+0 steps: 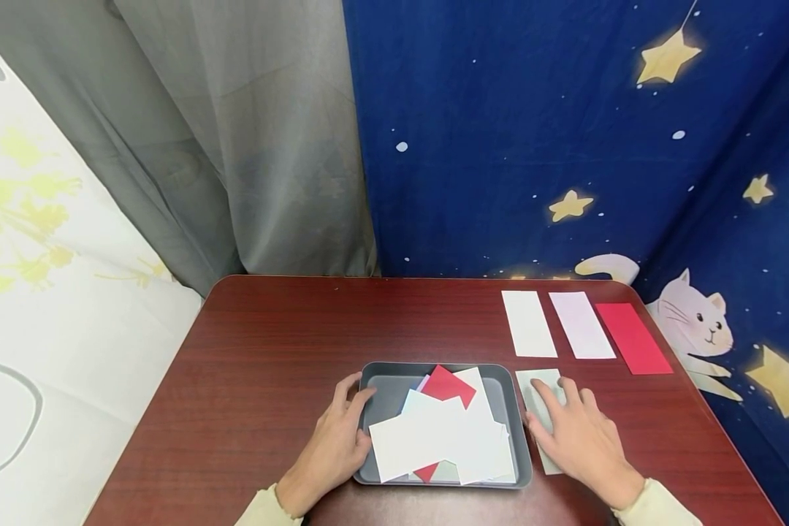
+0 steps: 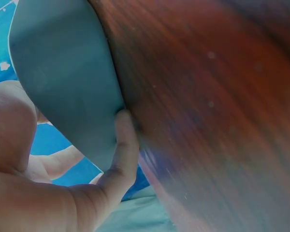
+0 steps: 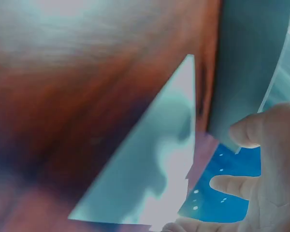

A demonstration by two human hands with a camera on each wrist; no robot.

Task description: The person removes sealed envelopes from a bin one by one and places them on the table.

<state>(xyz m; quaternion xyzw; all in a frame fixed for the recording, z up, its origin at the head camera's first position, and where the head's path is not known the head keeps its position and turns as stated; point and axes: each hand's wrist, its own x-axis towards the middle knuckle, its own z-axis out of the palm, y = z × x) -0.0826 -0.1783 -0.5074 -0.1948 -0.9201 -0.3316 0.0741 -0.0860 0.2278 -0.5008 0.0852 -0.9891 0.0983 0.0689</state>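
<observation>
Left hand (image 1: 332, 442) and right hand (image 1: 581, 442) at a tray (image 1: 383, 394) of cards (image 1: 427, 435).
Head: right hand spread over a green card (image 1: 533, 404) beside the tray. Left wrist: left hand grips the tray's side. Right wrist: fingers (image 3: 232, 185) apart, grasping nothing.

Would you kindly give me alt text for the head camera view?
A person's left hand holds the side of a gray tray heaped with paper pieces, mostly white with some red, while the right hand rests over a pale green card beside it. Beyond, a white card, a lilac card and a red card lie in a row on a reddish table.
</observation>
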